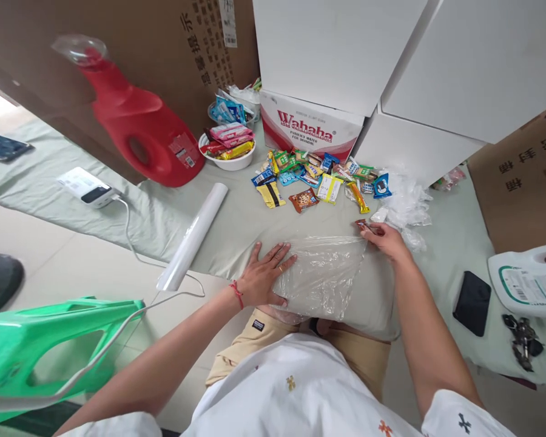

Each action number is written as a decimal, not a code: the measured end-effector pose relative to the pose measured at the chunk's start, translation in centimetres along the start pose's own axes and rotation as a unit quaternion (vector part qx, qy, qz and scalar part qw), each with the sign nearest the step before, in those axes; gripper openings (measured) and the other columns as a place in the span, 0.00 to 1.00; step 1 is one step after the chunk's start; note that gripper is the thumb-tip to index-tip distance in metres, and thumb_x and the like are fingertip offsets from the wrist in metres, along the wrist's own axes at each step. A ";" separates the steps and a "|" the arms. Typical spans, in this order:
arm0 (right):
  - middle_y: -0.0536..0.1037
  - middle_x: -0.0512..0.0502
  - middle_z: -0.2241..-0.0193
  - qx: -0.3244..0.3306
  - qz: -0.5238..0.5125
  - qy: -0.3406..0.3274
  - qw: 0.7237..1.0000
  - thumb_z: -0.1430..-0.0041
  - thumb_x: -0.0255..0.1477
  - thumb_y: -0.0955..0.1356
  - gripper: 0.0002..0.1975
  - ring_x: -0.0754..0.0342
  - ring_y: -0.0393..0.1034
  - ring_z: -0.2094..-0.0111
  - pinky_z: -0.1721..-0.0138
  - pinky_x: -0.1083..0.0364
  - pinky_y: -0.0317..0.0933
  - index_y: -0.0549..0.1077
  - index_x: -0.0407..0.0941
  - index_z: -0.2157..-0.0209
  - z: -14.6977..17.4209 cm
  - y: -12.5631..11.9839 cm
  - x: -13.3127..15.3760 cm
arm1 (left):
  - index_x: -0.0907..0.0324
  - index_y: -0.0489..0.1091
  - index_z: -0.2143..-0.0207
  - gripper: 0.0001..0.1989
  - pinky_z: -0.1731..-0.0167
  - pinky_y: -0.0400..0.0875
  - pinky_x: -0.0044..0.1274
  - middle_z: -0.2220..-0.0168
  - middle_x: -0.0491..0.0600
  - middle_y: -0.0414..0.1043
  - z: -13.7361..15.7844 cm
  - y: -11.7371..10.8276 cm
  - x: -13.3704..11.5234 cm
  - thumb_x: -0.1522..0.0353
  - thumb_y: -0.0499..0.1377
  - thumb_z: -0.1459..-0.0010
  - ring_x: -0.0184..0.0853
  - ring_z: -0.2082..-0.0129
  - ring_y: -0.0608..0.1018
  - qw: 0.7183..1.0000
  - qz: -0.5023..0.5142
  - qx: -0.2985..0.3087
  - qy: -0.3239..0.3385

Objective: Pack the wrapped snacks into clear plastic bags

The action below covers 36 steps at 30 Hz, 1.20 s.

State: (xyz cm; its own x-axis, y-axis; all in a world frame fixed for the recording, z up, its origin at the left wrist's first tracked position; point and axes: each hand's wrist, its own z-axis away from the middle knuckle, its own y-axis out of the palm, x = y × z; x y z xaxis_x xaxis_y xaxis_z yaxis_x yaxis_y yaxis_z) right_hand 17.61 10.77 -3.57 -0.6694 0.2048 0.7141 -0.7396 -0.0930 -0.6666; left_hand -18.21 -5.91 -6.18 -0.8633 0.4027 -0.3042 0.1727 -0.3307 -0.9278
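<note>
A clear plastic zip bag [325, 273] lies flat on the cloth in front of me, its zip edge along the far side. My left hand [266, 276] rests on the bag's left part with the fingers spread. At the bag's far right corner my right hand [386, 240] pinches a small brown-wrapped snack [362, 225]. Beyond the bag lies a loose pile of wrapped snacks, with a brown cookie packet [304, 200], a yellow-and-white packet [330, 188] and a yellow stick packet [358, 198] nearest me. Crumpled clear plastic bags [404, 203] sit just right of the pile.
White bowls of snacks, the nearer bowl [236, 162] beside a red jug [141, 130], stand at back left. A Wahaha carton [309, 124] backs the pile. A clear film roll [193, 237] and cable lie left; a black phone [472, 303], keys [524, 341] and white jug [528, 282] lie right.
</note>
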 end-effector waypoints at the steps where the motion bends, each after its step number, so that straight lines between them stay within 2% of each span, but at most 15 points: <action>1: 0.78 0.45 0.68 0.007 -0.058 0.008 0.998 0.58 0.46 0.78 0.33 0.51 0.71 0.69 0.67 0.53 0.63 0.77 0.40 0.54 0.1 -0.8 -0.4 | 0.55 0.46 0.25 0.60 0.36 0.18 0.56 0.24 0.63 0.36 0.0 0.0 0.0 0.42 0.66 0.53 0.57 0.25 0.46 1.000 0.000 -0.002 0.000; 4: 0.76 0.49 0.73 -0.033 -0.155 0.029 0.987 0.67 0.48 0.80 0.36 0.55 0.68 0.73 0.70 0.55 0.62 0.77 0.41 0.58 0.8 -3.2 -1.1 | 0.54 0.45 0.25 0.61 0.36 0.18 0.57 0.24 0.63 0.36 0.1 -0.1 0.1 0.40 0.66 0.54 0.58 0.25 0.45 1.000 0.001 -0.005 0.005; 6: 0.75 0.50 0.72 -0.087 -0.187 0.018 0.978 0.67 0.49 0.81 0.36 0.55 0.68 0.72 0.70 0.55 0.63 0.76 0.42 0.59 1.8 -4.6 -0.8 | 0.55 0.46 0.25 0.61 0.36 0.18 0.57 0.24 0.63 0.35 0.2 -0.2 0.3 0.37 0.63 0.53 0.59 0.25 0.45 1.000 0.008 -0.003 0.011; 8: 0.78 0.47 0.66 -0.121 -0.204 -0.048 0.970 0.61 0.49 0.80 0.34 0.53 0.71 0.67 0.69 0.56 0.64 0.75 0.44 0.56 3.4 -5.3 0.2 | 0.56 0.46 0.26 0.57 0.35 0.20 0.56 0.24 0.63 0.36 0.2 -0.2 0.4 0.35 0.56 0.47 0.57 0.25 0.47 1.000 0.018 -0.015 0.011; 9: 0.79 0.45 0.61 -0.112 -0.200 -0.098 0.968 0.56 0.49 0.79 0.32 0.52 0.73 0.63 0.68 0.55 0.66 0.75 0.46 0.53 4.5 -5.2 1.0 | 0.56 0.47 0.26 0.52 0.34 0.21 0.56 0.24 0.62 0.37 0.2 -0.1 0.4 0.36 0.52 0.42 0.55 0.25 0.48 0.999 0.022 -0.026 0.009; 12: 0.77 0.43 0.49 0.023 -0.118 -0.259 0.958 0.42 0.44 0.75 0.25 0.47 0.73 0.51 0.56 0.50 0.70 0.73 0.51 0.46 7.9 -2.6 4.1 | 0.53 0.47 0.26 0.39 0.32 0.25 0.54 0.25 0.57 0.41 0.2 0.4 0.3 0.45 0.43 0.31 0.49 0.26 0.52 0.997 0.021 -0.070 -0.010; 14: 0.76 0.42 0.48 0.114 -0.029 -0.350 0.929 0.39 0.39 0.74 0.22 0.46 0.71 0.47 0.46 0.45 0.67 0.73 0.50 0.45 9.4 0.5 5.7 | 0.52 0.46 0.26 0.37 0.32 0.26 0.55 0.25 0.57 0.43 0.2 0.8 0.2 0.46 0.44 0.30 0.50 0.26 0.54 0.995 0.010 -0.092 -0.021; 17: 0.76 0.38 0.47 0.170 0.092 -0.416 0.889 0.37 0.36 0.73 0.21 0.42 0.69 0.45 0.43 0.39 0.65 0.73 0.48 0.44 9.9 4.9 6.1 | 0.53 0.45 0.25 0.40 0.33 0.26 0.58 0.25 0.59 0.44 0.1 1.1 -0.2 0.46 0.49 0.32 0.52 0.27 0.55 0.993 -0.010 -0.112 -0.036; 20: 0.71 0.34 0.40 0.145 0.136 -0.417 0.887 0.34 0.37 0.70 0.23 0.39 0.65 0.40 0.41 0.36 0.63 0.71 0.47 0.40 10.4 6.3 4.2 | 0.52 0.46 0.26 0.39 0.34 0.26 0.59 0.25 0.59 0.44 0.2 0.9 -0.3 0.46 0.49 0.32 0.52 0.27 0.55 0.991 -0.023 -0.118 -0.049; 23: 0.68 0.34 0.37 0.071 0.133 -0.400 0.904 0.31 0.39 0.67 0.27 0.42 0.63 0.37 0.38 0.39 0.62 0.64 0.47 0.34 12.8 5.1 0.9 | 0.52 0.47 0.26 0.44 0.34 0.27 0.59 0.25 0.59 0.46 0.2 0.6 -0.3 0.42 0.51 0.36 0.55 0.27 0.54 0.992 -0.028 -0.115 -0.048; 25: 0.66 0.35 0.34 0.086 0.180 -0.415 0.887 0.30 0.42 0.66 0.32 0.41 0.60 0.34 0.34 0.36 0.57 0.58 0.48 0.30 15.0 4.1 -1.4 | 0.53 0.47 0.26 0.49 0.35 0.26 0.60 0.26 0.61 0.46 0.3 0.4 -0.1 0.38 0.53 0.40 0.58 0.27 0.54 0.993 -0.026 -0.107 -0.044; 28: 0.60 0.39 0.29 0.152 0.283 -0.434 0.842 0.29 0.43 0.64 0.37 0.41 0.53 0.29 0.30 0.32 0.45 0.47 0.51 0.26 17.6 3.0 -4.8 | 0.53 0.47 0.26 0.54 0.35 0.25 0.60 0.26 0.62 0.46 0.3 0.1 0.4 0.35 0.53 0.45 0.60 0.28 0.54 0.995 -0.023 -0.091 -0.030; 30: 0.59 0.42 0.29 0.159 0.325 -0.413 0.836 0.27 0.40 0.62 0.36 0.43 0.51 0.28 0.29 0.30 0.41 0.43 0.53 0.25 18.1 2.0 -6.6 | 0.54 0.46 0.26 0.55 0.35 0.24 0.60 0.26 0.63 0.47 0.4 0.0 0.9 0.34 0.53 0.46 0.60 0.28 0.55 0.996 -0.025 -0.084 -0.017; 33: 0.60 0.44 0.29 0.169 0.337 -0.389 0.840 0.27 0.40 0.63 0.33 0.42 0.52 0.28 0.30 0.29 0.42 0.48 0.55 0.26 17.4 -0.6 -7.9 | 0.56 0.46 0.26 0.58 0.36 0.23 0.60 0.26 0.65 0.45 0.4 0.1 1.5 0.32 0.52 0.48 0.60 0.28 0.55 0.996 -0.027 -0.089 -0.004; 36: 0.69 0.43 0.34 0.199 0.288 -0.384 0.855 0.29 0.40 0.65 0.25 0.42 0.61 0.33 0.33 0.34 0.53 0.65 0.53 0.33 15.4 -3.6 -7.1 | 0.57 0.47 0.26 0.59 0.35 0.21 0.58 0.26 0.67 0.42 0.6 0.3 1.7 0.31 0.51 0.49 0.60 0.28 0.57 0.994 -0.022 -0.105 0.008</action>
State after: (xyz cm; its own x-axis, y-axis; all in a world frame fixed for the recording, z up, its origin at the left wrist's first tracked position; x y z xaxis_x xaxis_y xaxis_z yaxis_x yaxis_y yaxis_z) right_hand 23.92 -5.37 -2.95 -0.6663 -0.6717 0.3238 -0.1347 -0.3187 -0.9382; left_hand -19.93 -5.80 -6.81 -0.8649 0.4273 -0.2634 0.2305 -0.1281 -0.9646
